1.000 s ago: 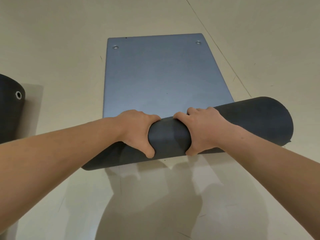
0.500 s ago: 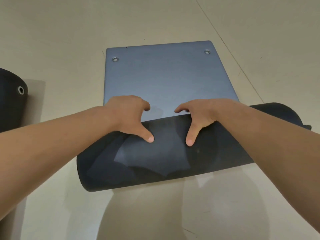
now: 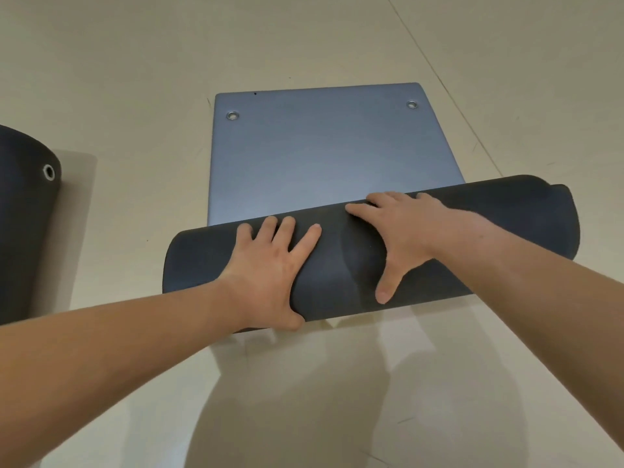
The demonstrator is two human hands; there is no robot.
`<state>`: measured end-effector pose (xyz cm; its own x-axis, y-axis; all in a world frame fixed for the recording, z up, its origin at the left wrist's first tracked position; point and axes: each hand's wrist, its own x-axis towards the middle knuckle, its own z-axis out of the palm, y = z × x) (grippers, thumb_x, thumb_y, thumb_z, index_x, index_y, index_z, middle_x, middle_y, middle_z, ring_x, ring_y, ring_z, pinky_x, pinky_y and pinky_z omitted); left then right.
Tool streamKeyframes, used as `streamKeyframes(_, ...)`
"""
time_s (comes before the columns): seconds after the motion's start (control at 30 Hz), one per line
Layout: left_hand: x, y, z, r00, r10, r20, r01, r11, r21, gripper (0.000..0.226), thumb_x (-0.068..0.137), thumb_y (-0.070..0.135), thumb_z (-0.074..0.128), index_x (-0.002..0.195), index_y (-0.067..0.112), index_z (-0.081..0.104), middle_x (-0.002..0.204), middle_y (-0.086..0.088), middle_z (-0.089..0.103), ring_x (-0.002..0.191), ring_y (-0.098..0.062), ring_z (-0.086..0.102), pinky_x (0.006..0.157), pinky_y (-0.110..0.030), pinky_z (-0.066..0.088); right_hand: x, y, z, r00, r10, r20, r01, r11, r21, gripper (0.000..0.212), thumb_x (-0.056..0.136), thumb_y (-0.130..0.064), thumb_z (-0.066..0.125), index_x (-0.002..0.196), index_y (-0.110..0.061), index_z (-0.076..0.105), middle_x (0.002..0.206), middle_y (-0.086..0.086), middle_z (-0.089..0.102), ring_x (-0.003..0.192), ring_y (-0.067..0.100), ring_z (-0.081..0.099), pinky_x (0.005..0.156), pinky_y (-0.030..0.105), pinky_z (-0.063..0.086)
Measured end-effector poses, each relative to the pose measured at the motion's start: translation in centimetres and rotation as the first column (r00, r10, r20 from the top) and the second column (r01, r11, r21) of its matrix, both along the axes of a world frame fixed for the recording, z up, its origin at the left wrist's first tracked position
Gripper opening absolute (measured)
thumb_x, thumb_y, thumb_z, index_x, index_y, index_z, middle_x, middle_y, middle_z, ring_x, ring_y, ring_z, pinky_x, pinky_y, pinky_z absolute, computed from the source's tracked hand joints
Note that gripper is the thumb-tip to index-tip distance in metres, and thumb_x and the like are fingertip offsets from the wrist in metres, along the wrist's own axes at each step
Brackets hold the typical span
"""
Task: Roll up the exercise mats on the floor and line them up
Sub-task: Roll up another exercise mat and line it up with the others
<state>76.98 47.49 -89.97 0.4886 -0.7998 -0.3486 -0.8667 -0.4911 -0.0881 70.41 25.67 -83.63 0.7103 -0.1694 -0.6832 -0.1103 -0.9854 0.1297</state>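
At the far left a second mat [image 3: 23, 217] sits already rolled, dark side out, its eyelet showing — well apart from where we work, so it marks, we judge, the place the line-up will start.

Our left hand [image 3: 270, 268] lies flat on the roll [image 3: 337, 265], fingers spread across its top and thumb hooked under the near side. It is not closed around anything; the palm presses down and forward, which we take as the way to keep the coil tight while driving it on. Beside it, our right hand [image 3: 401, 231] is likewise spread, fingers reaching over the far crest and thumb pointing back toward us. A soft dent shows in the roll between the two hands, so the foam gives under pressure.

The roll lies across the near end of the blue mat [image 3: 324, 153], slightly skewed — its right end sits farther from us than its left, and it overhangs the flat part on both sides. The flat stretch ahead is short and ends at an edge with two eyelets [image 3: 232, 115]; a few more pushes should finish it, in our judgement.

The pale floor [image 3: 506, 79] is bare beyond that edge and to the right, so nothing blocks the roll's path. A thin seam line crosses the floor at upper right.
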Motion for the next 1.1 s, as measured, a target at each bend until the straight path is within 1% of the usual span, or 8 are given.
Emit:
streamKeyframes(0.07, 0.5, 0.1, -0.2, 1.0, -0.016, -0.01, 0.016, 1.0, -0.011, 0.137, 0.064, 0.087, 0.061, 0.163, 0.028, -0.013, 0.162, -0.012, 0.019, 0.148, -0.035, 0.022, 0.118, -0.058, 0.024, -0.7, 0.5, -1.3, 0.996, 0.081, 0.029, -0.077, 0.991, -0.109, 0.171, 0.038, -0.085, 0.087, 0.163, -0.034, -0.017, 0.171, 0.008, 0.008, 0.158, 0.035, 0.012, 0.121, 0.067, 0.026)
streamKeyframes(0.2, 0.9, 0.2, -0.4, 0.999, -0.039, -0.017, 0.039, 0.999, -0.034, 0.138, 0.062, 0.087, 0.063, 0.163, 0.03, -0.013, 0.161, -0.013, 0.018, 0.15, -0.037, 0.02, 0.124, -0.062, 0.015, -1.3, 0.2, -1.8, 0.982, 0.136, 0.135, -0.119, 0.985, -0.124, 0.166, 0.036, -0.09, 0.082, 0.163, -0.034, -0.009, 0.16, 0.01, 0.026, 0.147, 0.034, 0.033, 0.113, 0.06, 0.039)
streamKeyframes(0.4, 1.2, -0.1, 0.3, 0.995, -0.087, -0.046, 0.082, 0.993, -0.083, 0.132, 0.058, 0.084, 0.065, 0.161, 0.034, -0.001, 0.152, -0.006, 0.031, 0.138, -0.03, 0.033, 0.116, -0.051, 0.036, -2.9, 0.0, -1.7, 0.971, 0.092, 0.22, -0.076, 0.994, -0.081, 0.145, 0.04, -0.087, 0.08, 0.159, -0.038, 0.012, 0.137, -0.002, 0.049, 0.12, 0.025, 0.059, 0.098, 0.048, 0.048)
streamKeyframes(0.6, 2.3, -1.0, 2.7, 0.966, -0.111, -0.233, 0.099, 0.993, -0.065, 0.123, 0.055, 0.071, 0.077, 0.157, 0.04, 0.016, 0.129, 0.007, 0.053, 0.112, -0.02, 0.056, 0.095, -0.042, 0.053, -3.5, 0.1, 0.4, 0.99, -0.021, 0.138, 0.013, 0.998, 0.06, 0.122, 0.042, -0.081, 0.085, 0.146, -0.042, 0.034, 0.112, -0.013, 0.059, 0.095, 0.02, 0.063, 0.082, 0.039, 0.054)
streamKeyframes(0.77, 2.4, -2.6, 4.3, 0.839, -0.028, -0.543, 0.107, 0.988, 0.115, 0.112, 0.05, 0.056, 0.097, 0.142, 0.055, 0.033, 0.114, 0.018, 0.062, 0.102, -0.01, 0.063, 0.092, -0.038, 0.056, -5.3, -0.3, 1.4, 0.974, -0.2, -0.103, 0.221, 0.933, 0.283, 0.125, 0.045, -0.068, 0.096, 0.152, -0.047, 0.035, 0.137, -0.018, 0.058, 0.127, 0.018, 0.058, 0.105, 0.04, 0.05)
streamKeyframes(0.83, 3.8, -3.6, 4.4, 0.785, 0.07, -0.615, 0.065, 0.979, 0.194, 0.113, 0.048, 0.049, 0.103, 0.139, 0.058, 0.038, 0.118, 0.021, 0.064, 0.107, -0.01, 0.065, 0.095, -0.04, 0.057, -6.1, 0.0, 1.8, 0.975, -0.216, -0.044, 0.219, 0.925, 0.309, 0.135, 0.052, -0.07, 0.093, 0.163, -0.044, 0.021, 0.155, -0.015, 0.046, 0.143, 0.017, 0.046, 0.115, 0.043, 0.043)
streamKeyframes(0.97, 6.9, -5.7, 4.9, 0.666, 0.231, -0.709, -0.061, 0.964, 0.258, 0.107, 0.049, 0.033, 0.108, 0.139, 0.052, 0.054, 0.128, 0.018, 0.068, 0.113, -0.015, 0.071, 0.096, -0.045, 0.062, -7.6, 2.6, 1.8, 0.975, -0.001, 0.223, -0.003, 1.0, 0.021, 0.135, 0.061, -0.081, 0.078, 0.164, -0.034, 0.004, 0.156, 0.004, 0.037, 0.143, 0.029, 0.041, 0.109, 0.053, 0.044)
streamKeyframes(1.1, 7.6, -5.9, 4.7, 0.757, 0.237, -0.609, -0.1, 0.963, 0.249, 0.117, 0.052, 0.046, 0.106, 0.153, 0.043, 0.046, 0.148, 0.016, 0.055, 0.13, -0.017, 0.06, 0.113, -0.046, 0.05, -8.3, 5.1, -1.0, 0.983, 0.03, 0.181, 0.003, 0.983, -0.181, 0.159, 0.061, -0.073, 0.087, 0.161, -0.017, -0.024, 0.166, 0.029, 0.008, 0.155, 0.048, 0.016, 0.11, 0.064, 0.039)
